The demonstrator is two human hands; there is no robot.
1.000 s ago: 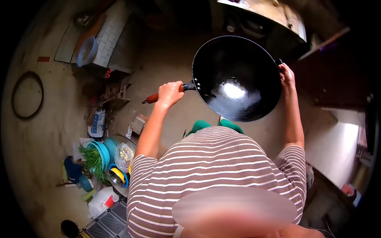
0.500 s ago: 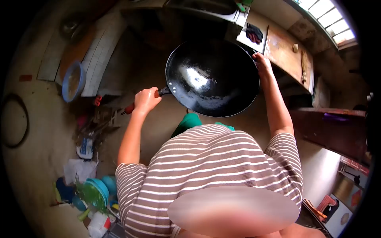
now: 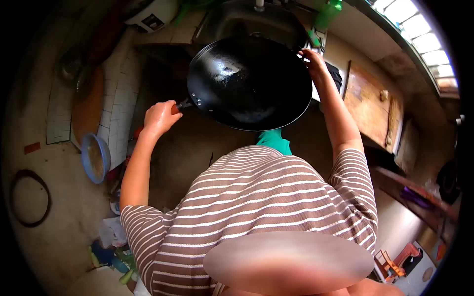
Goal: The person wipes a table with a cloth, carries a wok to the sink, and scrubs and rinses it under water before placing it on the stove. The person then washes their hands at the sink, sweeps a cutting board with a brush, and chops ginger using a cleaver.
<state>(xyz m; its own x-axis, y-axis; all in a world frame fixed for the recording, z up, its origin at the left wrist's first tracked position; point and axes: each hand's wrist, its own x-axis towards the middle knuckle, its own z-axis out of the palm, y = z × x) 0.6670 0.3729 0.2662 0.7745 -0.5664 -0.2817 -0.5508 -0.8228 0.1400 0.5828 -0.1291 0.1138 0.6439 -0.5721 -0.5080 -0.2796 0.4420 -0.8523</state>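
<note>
A large black wok [image 3: 252, 86] hangs in the air in front of my body, its dark inner surface shiny and turned toward me. My left hand [image 3: 160, 117] is wrapped round its long reddish-brown handle. On the far right rim, my right hand [image 3: 313, 63] grips the small side handle, which the fingers partly hide. Just beyond the wok lies a sink [image 3: 289, 29], with part of its basin covered by the wok.
Right of my right arm, a wooden cutting board [image 3: 368, 101] lies on the counter. A green bottle [image 3: 327, 14] stands beside the sink. To the left are a blue basin [image 3: 96, 158] and a tiled ledge [image 3: 118, 111]. A dark ring [image 3: 30, 198] lies on the floor.
The wok has moved forward with both hands still on it, closer to the sink. More of the sink, its tap and the green bottle have come into view.
</note>
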